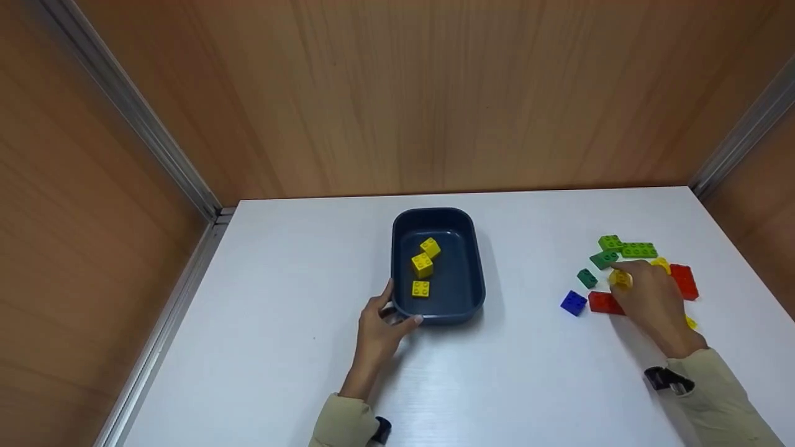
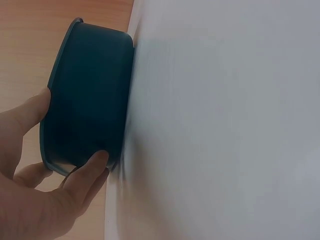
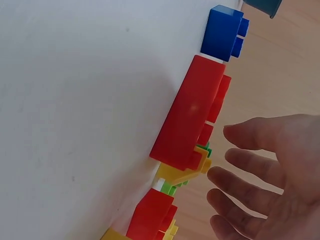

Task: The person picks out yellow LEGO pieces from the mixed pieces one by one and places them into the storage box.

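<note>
My left hand (image 1: pixel 376 338) holds the near left corner of a dark blue rectangular tray (image 1: pixel 459 273). In the left wrist view, its fingers and thumb meet the tray's outer wall (image 2: pixel 92 90) and rim. Three yellow toy bricks lie inside, the middle one (image 1: pixel 422 266) close to another. At the right, my right hand (image 1: pixel 655 304) hovers over loose bricks with its fingers apart and slightly bent. Its fingertips are nearest a yellow brick (image 1: pixel 619 279), partly covered in the head view. A long red brick (image 3: pixel 187 112) stands beside the hand in the right wrist view.
Around the right hand lie a blue brick (image 1: pixel 574 303), a dark green brick (image 1: pixel 587 278), a light green brick (image 1: pixel 638 250) and another red brick (image 1: pixel 684 282). A wooden panel (image 1: pixel 435 93) rises behind the white table (image 1: pixel 261 323), with side panels left and right.
</note>
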A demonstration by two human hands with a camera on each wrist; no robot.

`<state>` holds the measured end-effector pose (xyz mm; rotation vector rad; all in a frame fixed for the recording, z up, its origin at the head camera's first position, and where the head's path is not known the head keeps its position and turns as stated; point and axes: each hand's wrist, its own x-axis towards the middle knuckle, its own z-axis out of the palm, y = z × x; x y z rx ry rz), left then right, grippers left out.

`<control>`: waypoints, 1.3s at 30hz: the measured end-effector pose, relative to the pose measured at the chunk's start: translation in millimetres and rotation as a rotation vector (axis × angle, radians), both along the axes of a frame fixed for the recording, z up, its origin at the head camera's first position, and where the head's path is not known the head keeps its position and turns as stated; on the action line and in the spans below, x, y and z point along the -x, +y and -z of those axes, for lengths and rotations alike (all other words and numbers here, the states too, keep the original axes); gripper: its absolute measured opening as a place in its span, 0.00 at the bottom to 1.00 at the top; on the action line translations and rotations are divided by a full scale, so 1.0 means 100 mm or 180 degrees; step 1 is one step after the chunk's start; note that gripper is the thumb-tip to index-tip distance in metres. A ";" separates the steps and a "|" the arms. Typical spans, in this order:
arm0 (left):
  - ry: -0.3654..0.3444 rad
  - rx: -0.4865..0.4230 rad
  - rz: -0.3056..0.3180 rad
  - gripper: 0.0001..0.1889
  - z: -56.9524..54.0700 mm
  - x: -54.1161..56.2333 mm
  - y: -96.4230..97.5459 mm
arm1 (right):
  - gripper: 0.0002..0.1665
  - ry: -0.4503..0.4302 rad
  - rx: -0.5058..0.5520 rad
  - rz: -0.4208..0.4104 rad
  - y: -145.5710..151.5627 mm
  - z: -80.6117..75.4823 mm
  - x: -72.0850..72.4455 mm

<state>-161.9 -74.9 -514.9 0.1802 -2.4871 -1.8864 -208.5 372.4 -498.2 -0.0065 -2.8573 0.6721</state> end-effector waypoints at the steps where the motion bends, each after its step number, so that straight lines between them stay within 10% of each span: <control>1: -0.0001 0.0006 0.0003 0.48 0.00 0.00 0.00 | 0.28 -0.0021 0.0000 0.0011 0.01 0.00 0.01; 39: -0.0045 -0.0004 -0.0004 0.48 -0.02 0.00 0.06 | 0.29 -0.0173 0.0082 0.0122 0.13 -0.01 0.04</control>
